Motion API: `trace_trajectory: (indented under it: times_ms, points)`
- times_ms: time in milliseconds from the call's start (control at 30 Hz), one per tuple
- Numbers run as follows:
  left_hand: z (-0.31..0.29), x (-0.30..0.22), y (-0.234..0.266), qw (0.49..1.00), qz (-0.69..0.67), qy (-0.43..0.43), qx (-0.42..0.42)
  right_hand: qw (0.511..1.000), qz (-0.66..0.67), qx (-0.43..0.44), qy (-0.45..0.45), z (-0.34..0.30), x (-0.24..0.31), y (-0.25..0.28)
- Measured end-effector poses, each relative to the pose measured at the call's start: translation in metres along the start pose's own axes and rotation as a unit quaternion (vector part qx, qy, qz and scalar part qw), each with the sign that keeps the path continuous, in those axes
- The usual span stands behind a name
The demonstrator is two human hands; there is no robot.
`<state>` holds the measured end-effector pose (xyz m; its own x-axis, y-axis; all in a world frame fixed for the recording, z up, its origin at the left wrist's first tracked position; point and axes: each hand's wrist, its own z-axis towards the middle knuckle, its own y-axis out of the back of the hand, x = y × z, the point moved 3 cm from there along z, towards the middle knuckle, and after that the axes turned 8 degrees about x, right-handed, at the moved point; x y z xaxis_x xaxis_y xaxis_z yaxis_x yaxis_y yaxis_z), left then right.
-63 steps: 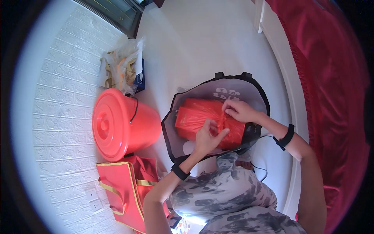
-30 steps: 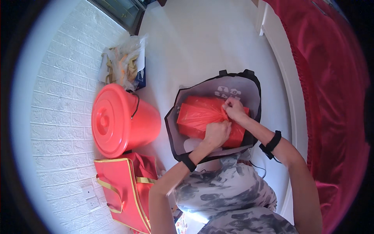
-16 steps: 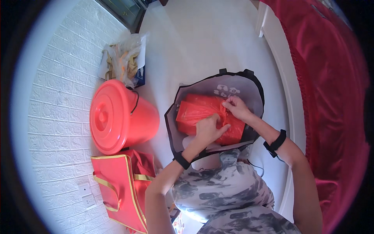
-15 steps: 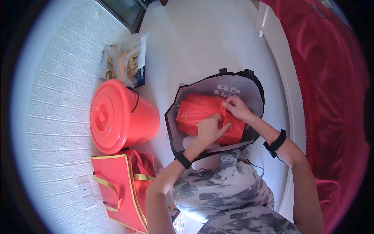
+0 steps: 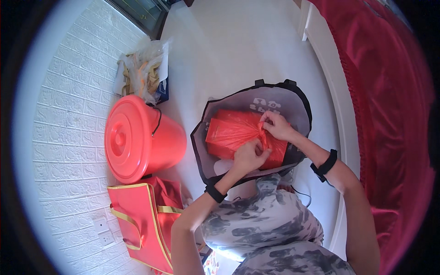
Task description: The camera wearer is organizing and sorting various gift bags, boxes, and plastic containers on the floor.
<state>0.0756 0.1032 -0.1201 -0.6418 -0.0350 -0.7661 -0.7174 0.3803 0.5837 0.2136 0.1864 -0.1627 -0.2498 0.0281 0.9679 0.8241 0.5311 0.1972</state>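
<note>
A thin red plastic bag (image 5: 229, 132), drawn around a box-shaped load, lies inside a large grey tote bag with black edging (image 5: 201, 158). Both of my hands are at the gathered, twisted top of the red bag. My right hand (image 5: 277, 126) pinches the far end of the gathered plastic between thumb and fingers. Nearer to me, my left hand (image 5: 250, 156) has its fingers curled with the near end of the twist at its thumb and fingertips. What the red bag contains is hidden.
Left of the tote stands a red lidded bucket (image 5: 169, 140) with a black handle. A red bag with gold trim (image 5: 137, 220) is below it. Farther off is a box of clear plastic and brown straps (image 5: 144, 73). Dark red cloth (image 5: 366, 91) hangs along the right.
My left hand has shifted slightly nearer to me, and its thumb has closed in toward the fingers. The red plastic now looks pulled tauter, with creases running to the twist.
</note>
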Motion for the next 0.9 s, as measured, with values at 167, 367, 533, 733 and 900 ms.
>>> trace_trajectory:
  times_ms: [167, 367, 533, 733, 900]
  points:
    - [0.007, -0.03, 0.018, 0.969, 0.22, -0.056, -0.102, 0.999, -0.047, 0.018, 0.018, 0.001, 0.002, 0.001]
    - [0.018, -0.01, 0.003, 0.977, 0.192, -0.079, -0.043, 0.984, -0.176, -0.002, 0.035, -0.004, 0.024, -0.007]
    - [0.014, -0.003, -0.004, 0.983, 0.121, -0.135, -0.04, 0.979, -0.182, -0.077, -0.045, -0.004, 0.008, -0.012]
    - [0.008, 0.001, -0.014, 0.982, 0.108, -0.137, -0.074, 0.968, -0.229, -0.105, -0.004, -0.001, 0.011, -0.015]
    - [0.003, 0.008, -0.015, 0.978, 0.128, -0.148, -0.073, 0.965, -0.242, -0.096, 0.001, 0.005, 0.013, -0.012]
